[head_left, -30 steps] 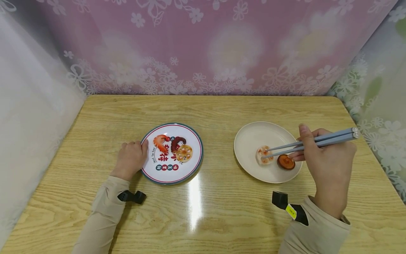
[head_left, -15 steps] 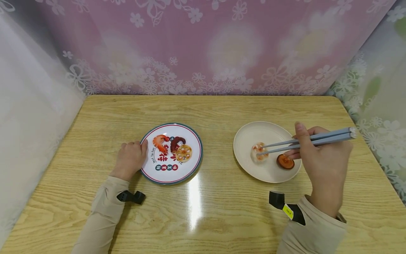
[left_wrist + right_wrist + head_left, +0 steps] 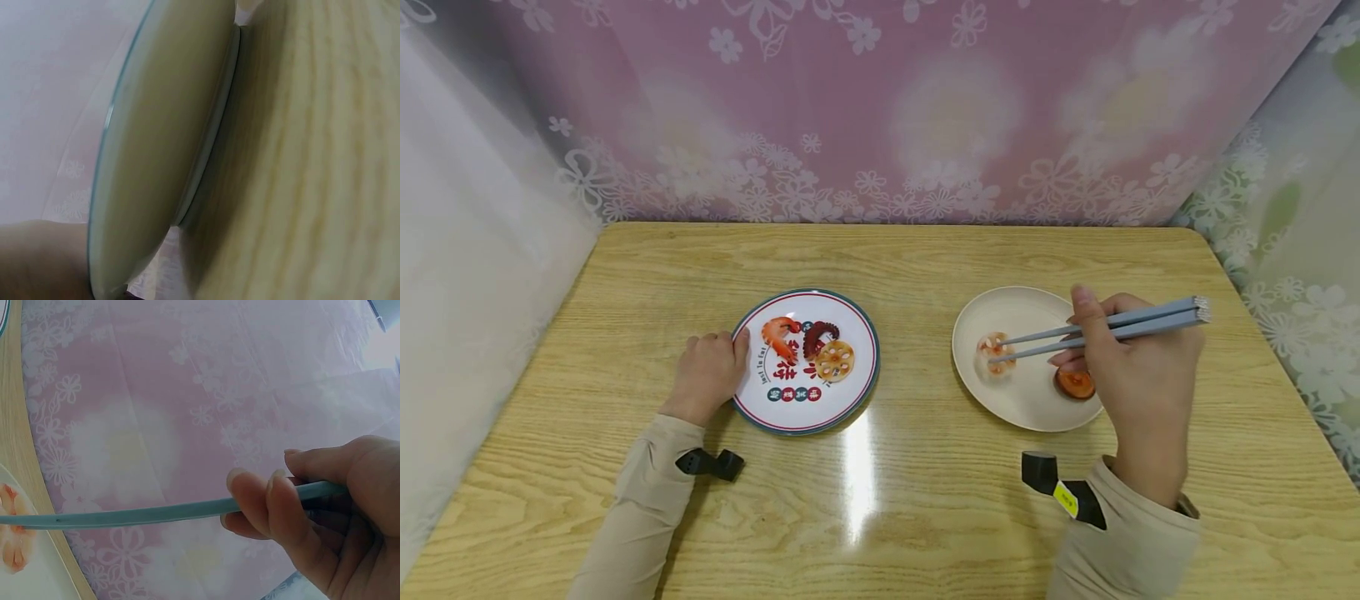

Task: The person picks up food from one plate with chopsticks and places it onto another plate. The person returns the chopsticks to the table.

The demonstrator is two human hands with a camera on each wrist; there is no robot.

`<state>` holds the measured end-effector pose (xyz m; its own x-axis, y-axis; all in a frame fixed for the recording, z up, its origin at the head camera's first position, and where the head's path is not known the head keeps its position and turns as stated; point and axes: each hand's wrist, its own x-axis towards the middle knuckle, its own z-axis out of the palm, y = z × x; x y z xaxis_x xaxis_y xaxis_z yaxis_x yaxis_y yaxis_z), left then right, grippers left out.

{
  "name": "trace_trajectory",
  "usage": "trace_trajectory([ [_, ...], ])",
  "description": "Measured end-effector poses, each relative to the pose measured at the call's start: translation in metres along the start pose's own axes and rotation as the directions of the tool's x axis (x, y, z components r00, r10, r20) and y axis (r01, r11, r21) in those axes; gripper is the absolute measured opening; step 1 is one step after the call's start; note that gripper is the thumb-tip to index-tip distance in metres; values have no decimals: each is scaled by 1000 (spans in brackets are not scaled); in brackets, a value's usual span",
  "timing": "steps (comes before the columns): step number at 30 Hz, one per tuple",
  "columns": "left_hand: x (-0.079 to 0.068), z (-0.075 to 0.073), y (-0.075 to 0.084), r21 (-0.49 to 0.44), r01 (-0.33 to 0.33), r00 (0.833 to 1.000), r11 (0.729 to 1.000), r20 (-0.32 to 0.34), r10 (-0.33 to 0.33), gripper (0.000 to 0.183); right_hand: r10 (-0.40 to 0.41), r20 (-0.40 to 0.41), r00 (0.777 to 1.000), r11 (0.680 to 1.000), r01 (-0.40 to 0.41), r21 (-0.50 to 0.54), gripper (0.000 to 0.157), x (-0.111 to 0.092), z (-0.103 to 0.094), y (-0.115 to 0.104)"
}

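Observation:
My left hand (image 3: pixel 706 377) grips the left rim of a white plate (image 3: pixel 850 400) with a teal edge and red characters. On that plate lie a shrimp (image 3: pixel 780 335), a dark red octopus tentacle (image 3: pixel 815 340) and a lotus root slice (image 3: pixel 835 362). My right hand (image 3: pixel 1138 375) holds grey-blue chopsticks (image 3: pixel 1097 331). Their tips lie at a round, whitish, orange-marked food piece (image 3: pixel 995 358) over the cream plate (image 3: pixel 992 308); whether it is lifted I cannot tell. A brown mushroom cap (image 3: pixel 1075 383) sits on the cream plate, partly hidden by the right hand.
Both plates stand on a wood-grain table (image 3: pixel 917 492), with bare tabletop between them. A pink floral curtain (image 3: pixel 880 125) hangs behind the far edge. Pale cloth (image 3: pixel 467 250) hangs at the left, and a floral one (image 3: pixel 1315 275) at the right.
My right hand and the chopsticks have moved left, and the whitish food piece has shifted left with the tips across the cream plate. My left hand and its plate have stayed put.

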<state>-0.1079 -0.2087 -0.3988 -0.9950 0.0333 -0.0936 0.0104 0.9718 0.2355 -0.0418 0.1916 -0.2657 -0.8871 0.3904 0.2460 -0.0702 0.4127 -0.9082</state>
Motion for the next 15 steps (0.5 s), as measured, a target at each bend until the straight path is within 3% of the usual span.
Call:
trace_trajectory([
  [8, -1, -1, 0, -16, 17, 1000, 1000, 13, -16, 53, -62, 44, 997, 998, 63, -23, 39, -1, 7, -4],
  [15, 0, -1, 0, -19, 10, 1000, 1000, -1, -10, 53, -85, 37, 996, 996, 85, 6, 40, -2, 9, -6],
])
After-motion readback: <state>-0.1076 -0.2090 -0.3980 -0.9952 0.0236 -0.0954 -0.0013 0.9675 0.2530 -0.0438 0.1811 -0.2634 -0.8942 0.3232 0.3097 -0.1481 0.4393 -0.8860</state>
